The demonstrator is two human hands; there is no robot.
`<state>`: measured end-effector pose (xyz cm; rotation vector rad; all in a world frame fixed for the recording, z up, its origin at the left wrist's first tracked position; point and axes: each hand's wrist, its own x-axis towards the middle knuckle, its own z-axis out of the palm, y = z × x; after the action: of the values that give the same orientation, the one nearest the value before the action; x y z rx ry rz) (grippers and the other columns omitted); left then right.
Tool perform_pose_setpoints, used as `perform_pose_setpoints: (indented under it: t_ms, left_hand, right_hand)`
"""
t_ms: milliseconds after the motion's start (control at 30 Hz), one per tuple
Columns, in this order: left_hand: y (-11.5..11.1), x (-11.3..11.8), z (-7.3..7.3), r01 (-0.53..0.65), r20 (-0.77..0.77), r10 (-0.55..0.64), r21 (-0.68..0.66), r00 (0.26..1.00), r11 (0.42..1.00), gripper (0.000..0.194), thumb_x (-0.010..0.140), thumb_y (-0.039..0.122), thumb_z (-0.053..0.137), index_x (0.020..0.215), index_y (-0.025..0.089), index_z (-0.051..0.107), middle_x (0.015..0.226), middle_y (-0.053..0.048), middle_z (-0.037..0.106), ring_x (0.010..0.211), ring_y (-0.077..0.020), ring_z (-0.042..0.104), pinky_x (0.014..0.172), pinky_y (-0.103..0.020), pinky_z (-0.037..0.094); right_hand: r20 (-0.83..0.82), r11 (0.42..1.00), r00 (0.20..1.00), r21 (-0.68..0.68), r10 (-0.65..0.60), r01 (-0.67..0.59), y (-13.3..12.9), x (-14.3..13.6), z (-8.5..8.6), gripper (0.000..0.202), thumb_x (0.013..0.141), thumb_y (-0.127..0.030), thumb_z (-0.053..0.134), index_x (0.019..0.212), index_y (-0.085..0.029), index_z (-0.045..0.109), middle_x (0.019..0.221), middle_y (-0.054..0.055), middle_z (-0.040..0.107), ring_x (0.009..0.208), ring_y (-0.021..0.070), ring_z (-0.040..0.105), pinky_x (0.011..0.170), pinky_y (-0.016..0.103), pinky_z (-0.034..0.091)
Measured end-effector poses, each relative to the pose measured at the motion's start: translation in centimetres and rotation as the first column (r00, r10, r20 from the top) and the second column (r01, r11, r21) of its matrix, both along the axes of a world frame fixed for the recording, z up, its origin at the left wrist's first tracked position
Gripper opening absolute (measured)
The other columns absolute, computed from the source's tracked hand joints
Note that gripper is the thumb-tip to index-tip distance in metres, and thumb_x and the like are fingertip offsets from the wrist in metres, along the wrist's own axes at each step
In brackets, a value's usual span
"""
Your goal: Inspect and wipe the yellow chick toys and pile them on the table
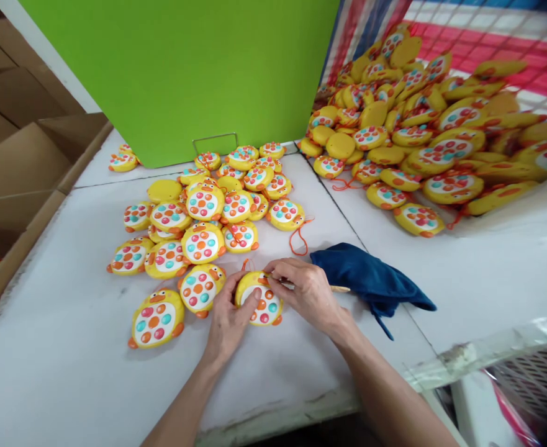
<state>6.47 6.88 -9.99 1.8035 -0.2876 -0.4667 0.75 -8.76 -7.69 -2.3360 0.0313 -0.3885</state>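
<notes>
My left hand [230, 320] grips a yellow duck toy [266, 305] from its left side, with the thumb over its white belly of colored round bumps. The fingers of my right hand [307, 290] are pinched at the duck's face, around a thin stick-like tool. A pale end of a stick [339, 288] shows just beyond the right hand; its tip is too small to make out. An orange cord loop [249, 265] rises from the top of the held toy. To the right of my right hand lies a crumpled dark blue cloth [370, 276].
A pile of similar duck toys [203, 205] sits ahead on the white table [68, 372]. A larger heap [417, 136] lies at the right against wire mesh. Behind stands a green board [184, 74]; a cardboard box [26, 180] is on the left.
</notes>
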Motion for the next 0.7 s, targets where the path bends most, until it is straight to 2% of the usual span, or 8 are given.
perform_pose_setpoints:
  t_ms: [100, 267, 500, 700]
  left_hand:
    - [0.0, 0.05, -0.01, 0.004, -0.01, -0.005, -0.012, 1.0, 1.0, 0.043, 0.074, 0.043, 0.063, 0.108, 0.016, 0.057, 0.095, -0.005, 0.064, 0.085, -0.0189, 0.061, 0.073, -0.027, 0.051]
    - [-0.02, 0.13, 0.32, 0.02, -0.012, -0.02, -0.006, 1.0, 1.0, 0.043, 0.074, 0.042, 0.062, 0.108, 0.016, 0.057, 0.098, -0.006, 0.064, 0.089, -0.0201, 0.061, 0.074, -0.028, 0.051]
    - [0.05, 0.08, 0.28, 0.021, 0.006, -0.021, -0.014, 1.0, 1.0, 0.042, 0.073, 0.04, 0.063, 0.107, 0.015, 0.058, 0.101, -0.006, 0.064, 0.09, -0.0199, 0.06, 0.076, -0.029, 0.05]
    - [0.04, 0.05, 0.18, 0.015, -0.019, -0.015, -0.004, 1.0, 1.0, 0.045, 0.073, 0.041, 0.064, 0.108, 0.015, 0.057, 0.102, -0.007, 0.064, 0.091, -0.0209, 0.06, 0.076, -0.029, 0.05]
  right_hand:
    - [0.007, 0.998, 0.999, 0.055, 0.042, -0.043, -0.05, -0.05, 0.1, 0.016, 0.084, -0.014, 0.051, 0.068, -0.017, 0.053, 0.087, 0.0, 0.066, 0.072, 0.008, 0.059, 0.062, 0.015, 0.041]
    - [-0.013, 0.992, 1.0, 0.124, 0.019, -0.017, -0.15, -0.12, -0.02, 0.015, 0.084, -0.014, 0.051, 0.069, -0.017, 0.053, 0.089, 0.0, 0.067, 0.068, 0.0067, 0.058, 0.059, 0.014, 0.04]
    - [0.0, 0.994, 0.999, 0.101, 0.036, -0.036, -0.37, -0.08, -0.37, 0.014, 0.084, -0.014, 0.051, 0.07, -0.016, 0.054, 0.087, 0.001, 0.067, 0.07, 0.0072, 0.058, 0.06, 0.014, 0.04]
    - [-0.007, 0.996, 0.998, 0.058, 0.063, -0.063, -0.58, -0.18, 0.03, 0.013, 0.083, -0.011, 0.051, 0.072, -0.016, 0.056, 0.086, 0.001, 0.066, 0.065, 0.0061, 0.055, 0.058, 0.014, 0.038]
